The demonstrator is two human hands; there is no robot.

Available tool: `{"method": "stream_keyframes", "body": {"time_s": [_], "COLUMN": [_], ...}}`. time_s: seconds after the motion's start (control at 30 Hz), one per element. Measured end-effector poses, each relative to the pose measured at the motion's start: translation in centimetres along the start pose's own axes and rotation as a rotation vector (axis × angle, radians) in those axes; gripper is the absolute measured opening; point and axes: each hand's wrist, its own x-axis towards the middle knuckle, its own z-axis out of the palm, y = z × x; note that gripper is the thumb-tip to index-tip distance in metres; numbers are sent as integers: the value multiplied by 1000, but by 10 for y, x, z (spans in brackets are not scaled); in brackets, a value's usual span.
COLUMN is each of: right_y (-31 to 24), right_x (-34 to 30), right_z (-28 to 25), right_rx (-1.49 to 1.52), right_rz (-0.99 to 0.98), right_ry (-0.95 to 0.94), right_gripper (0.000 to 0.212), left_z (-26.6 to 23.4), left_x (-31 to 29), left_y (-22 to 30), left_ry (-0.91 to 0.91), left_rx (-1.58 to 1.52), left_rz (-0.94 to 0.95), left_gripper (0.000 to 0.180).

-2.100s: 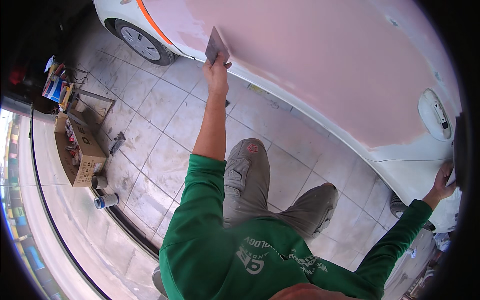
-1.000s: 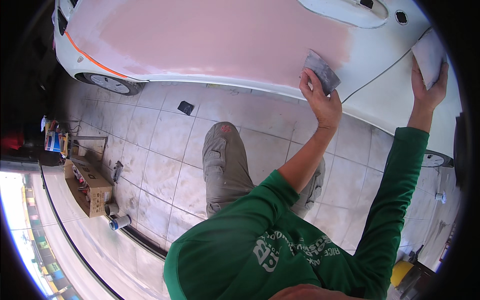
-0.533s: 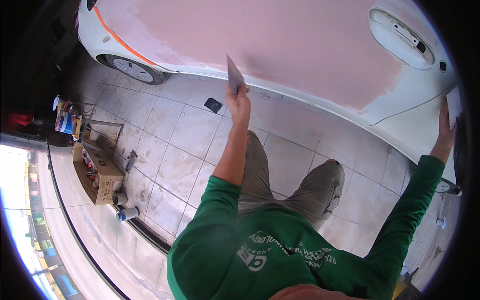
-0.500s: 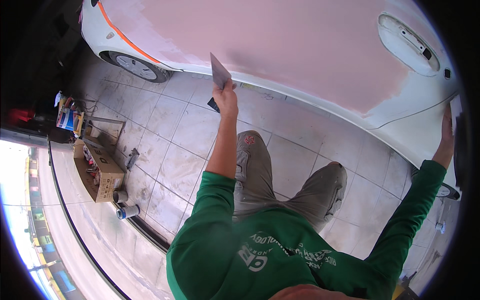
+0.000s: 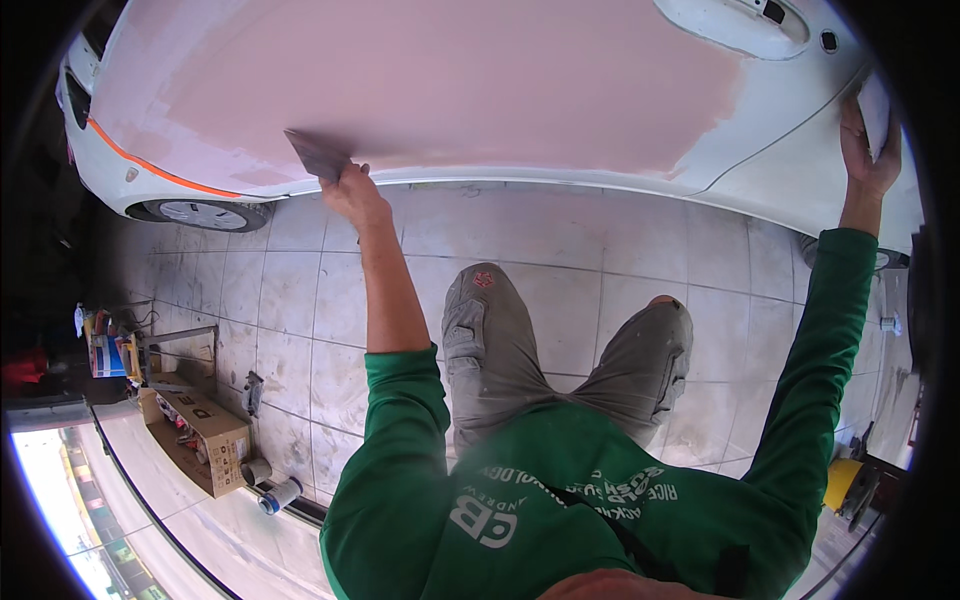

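Observation:
My left hand (image 5: 357, 198) is closed on a thin, flat grey sheet (image 5: 318, 156) with a pointed corner; its exact kind does not show. The sheet lies over the lower part of a white car door coated in dull pink (image 5: 450, 90); I cannot tell whether it touches. At the far right, my right hand (image 5: 868, 160) is closed around a flat white piece (image 5: 874, 112), its kind unclear, beside the car's white rear panel (image 5: 785, 165). Above the pink area sits the recessed door handle opening (image 5: 745, 22).
Orange tape (image 5: 160, 172) runs along the fender above a wheel (image 5: 203, 214). On the tiled floor (image 5: 540, 225) stand an open cardboard box (image 5: 205, 445) with things inside, a can (image 5: 280, 496) and a grey cup (image 5: 257, 471). A yellow object (image 5: 843, 484) stands at the lower right.
The view has shifted, with the car lower in it. My left hand has moved left with the grey sheet along the lower door. The white piece in my right hand shows more fully.

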Motion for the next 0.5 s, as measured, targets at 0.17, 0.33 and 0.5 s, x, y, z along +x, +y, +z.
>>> {"method": "stream_keyframes", "body": {"time_s": [0.17, 0.33, 0.5], "right_y": [-8, -4, -9], "right_x": [4, -25, -25], "right_z": [-36, 61, 54], "right_rx": [304, -117, -113], "right_rz": [140, -60, -5], "right_ry": [-256, 438, 419], "right_gripper": [41, 40, 41], "left_z": [84, 160, 216], "left_x": [-151, -290, -375], "left_y": [-33, -28, -24], "left_ry": [-130, -191, -202], "left_rx": [280, 200, 210], "left_rz": [212, 375, 318], "left_gripper": [53, 70, 78]}}
